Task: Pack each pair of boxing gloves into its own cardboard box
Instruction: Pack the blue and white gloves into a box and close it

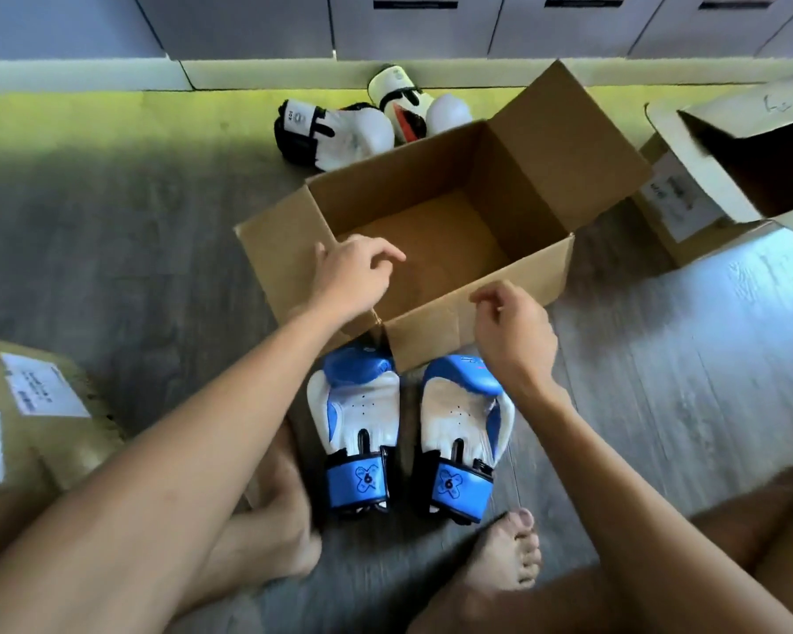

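1. Two blue-and-white boxing gloves (358, 432) lie palm-up and side by side on the grey floor (133, 231), just in front of the open cardboard box (536, 272). Their cuffs point toward you and their tips reach the foot of its near wall.
2. That box stands upright on the floor with its flaps raised, and its brown bottom shows.
3. Your left hand (353, 272) hovers over the box's near-left corner. Its fingers are loosely bent and grasp nothing.
4. Your right hand (513, 331) is at the box's near wall, toward the right end and above the right-side blue glove. Its fingers are loosely curled with nothing in them. You cannot tell from this view whether it touches the rim.
5. Beyond the box's far-left side, a white-and-black pair of gloves (339, 130) lies on the floor. One of them is partly hidden behind the box's wall.
6. To the right of the box stands a second open carton (678, 199) with a label on its side. To the left of the box and nearer you is a labelled carton (42, 404).
7. Your bare feet (509, 555) rest on the floor nearer you than the box, on either side of the blue gloves' cuffs.
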